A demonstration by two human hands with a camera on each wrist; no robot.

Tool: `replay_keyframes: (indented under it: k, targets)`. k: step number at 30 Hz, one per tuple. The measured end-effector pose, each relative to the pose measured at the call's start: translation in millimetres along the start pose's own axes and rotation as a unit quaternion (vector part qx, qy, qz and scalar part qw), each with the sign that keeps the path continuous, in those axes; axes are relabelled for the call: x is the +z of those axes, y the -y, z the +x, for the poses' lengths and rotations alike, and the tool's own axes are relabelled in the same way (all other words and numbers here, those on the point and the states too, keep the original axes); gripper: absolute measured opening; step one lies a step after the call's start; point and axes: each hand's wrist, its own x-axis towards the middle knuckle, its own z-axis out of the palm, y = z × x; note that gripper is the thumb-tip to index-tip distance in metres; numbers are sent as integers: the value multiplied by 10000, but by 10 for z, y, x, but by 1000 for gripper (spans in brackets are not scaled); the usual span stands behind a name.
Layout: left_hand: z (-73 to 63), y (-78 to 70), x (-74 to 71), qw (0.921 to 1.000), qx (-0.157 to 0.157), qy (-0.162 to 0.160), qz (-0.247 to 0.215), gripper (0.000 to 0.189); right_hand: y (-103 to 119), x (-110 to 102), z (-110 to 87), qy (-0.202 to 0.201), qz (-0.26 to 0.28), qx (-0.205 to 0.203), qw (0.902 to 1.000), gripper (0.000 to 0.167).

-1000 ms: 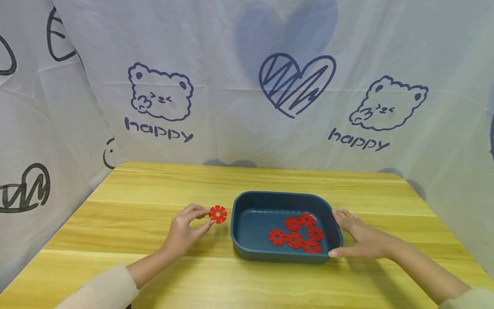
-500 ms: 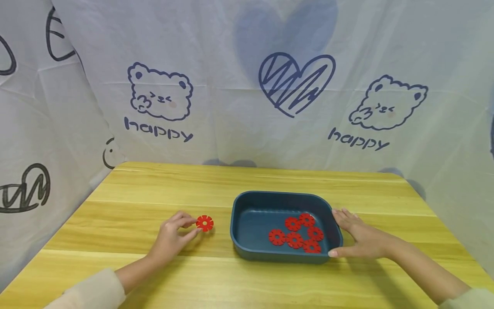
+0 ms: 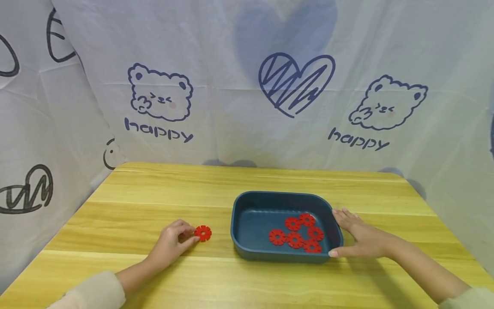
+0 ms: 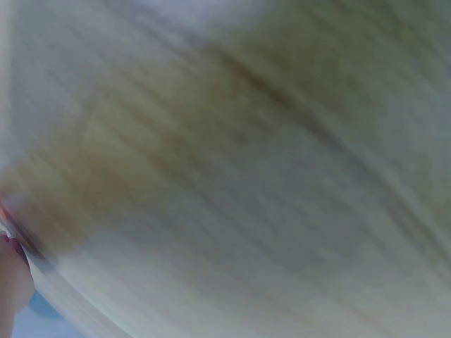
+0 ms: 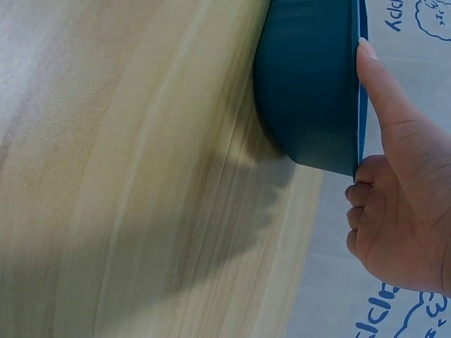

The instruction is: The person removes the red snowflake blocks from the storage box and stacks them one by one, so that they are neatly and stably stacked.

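My left hand (image 3: 170, 241) is low over the table left of the box, pinching the near edge of a red notched snowflake disc (image 3: 203, 233) with a hole in its middle. In the left wrist view only a fingertip (image 4: 15, 278) shows at the lower left, and the disc is mostly cut off. At the right end of the dark blue box (image 3: 251, 254), my right hand (image 3: 360, 237) holds the rim, its thumb at the front corner and its fingers farther back. The right wrist view shows the thumb (image 5: 377, 84) on the box's edge. Several similar red discs (image 3: 295, 240) lie inside the box, toward its right side.
The wooden table (image 3: 154, 189) carries the box near its middle. A white cloth (image 3: 224, 111) printed with bears and hearts hangs behind the table and along its sides.
My left hand has moved left and toward me with the red disc, bringing it down close to the table, farther from the box. The right hand and the box have stayed put.
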Motion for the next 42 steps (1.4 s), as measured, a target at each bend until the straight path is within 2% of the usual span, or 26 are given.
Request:
replay_keyframes:
  k: [16, 24, 32, 37, 42]
  targets:
    - [11, 49, -28, 9991, -212, 359, -13, 10, 15, -3, -3, -34, -115, -26, 9999, 102]
    - [22, 25, -72, 9974, -403, 588, 43, 12, 30, -11, -16, -14, -90, -1, 10000, 103]
    - [32, 2, -91, 9964, -440, 718, 81, 14, 14, 2, -18, -73, -134, -44, 9999, 103]
    - [55, -3, -122, 9972, -356, 655, 101, 18, 13, 5, -23, -82, -77, 10, 9999, 103]
    - [148, -37, -166, 9996, 67, 172, 219, 21, 16, 9, -25, -136, -88, -34, 9999, 102]
